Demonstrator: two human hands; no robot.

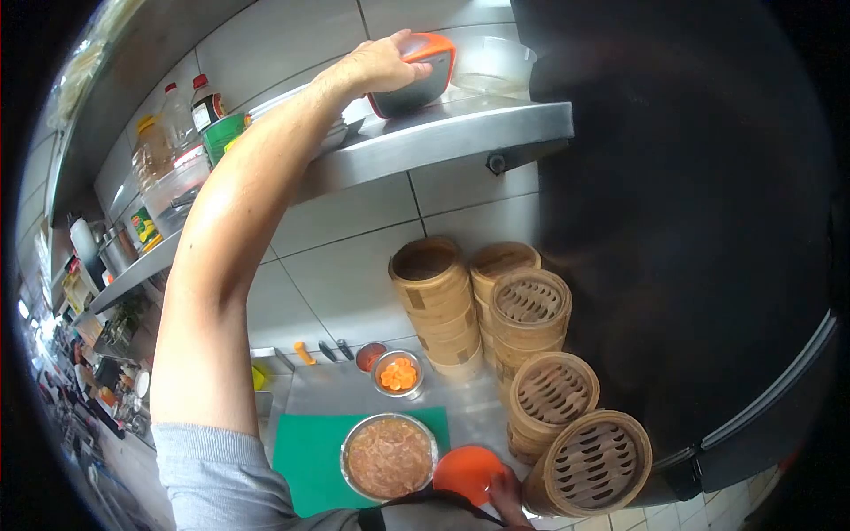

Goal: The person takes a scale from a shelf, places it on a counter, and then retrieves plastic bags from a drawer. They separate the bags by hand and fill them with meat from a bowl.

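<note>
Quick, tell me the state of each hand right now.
Left hand: closed over the orange-rimmed grey container on the steel shelf.
Right hand: fingers at the orange bowl; grip cannot be told.

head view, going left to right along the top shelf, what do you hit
oil jug → green tin → orange-rimmed tub, left hand gripping it → clear tub

A grey tub point(412, 88) with an orange rim is gripped from above on the steel shelf point(460, 133); an orange dish point(467, 472), possibly a lid, is held low over the bench point(478, 411).
</note>
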